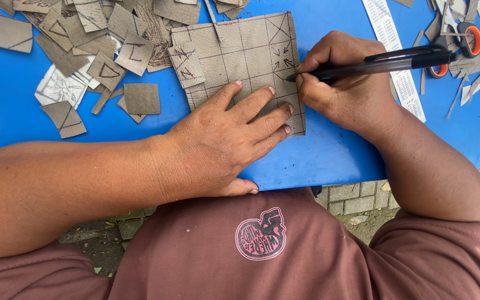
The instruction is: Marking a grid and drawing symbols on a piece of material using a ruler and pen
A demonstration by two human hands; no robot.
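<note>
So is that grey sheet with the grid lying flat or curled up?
Flat. The grey sheet lies spread on the blue table, pressed down by the left hand, while the right hand holds a black pen to it.

Printed strip (395, 55): long, narrow white paper slip with rows of small dark print — lying diagonally on the blue table (329, 155), upper right.
Packages, screens: none visible.
</note>
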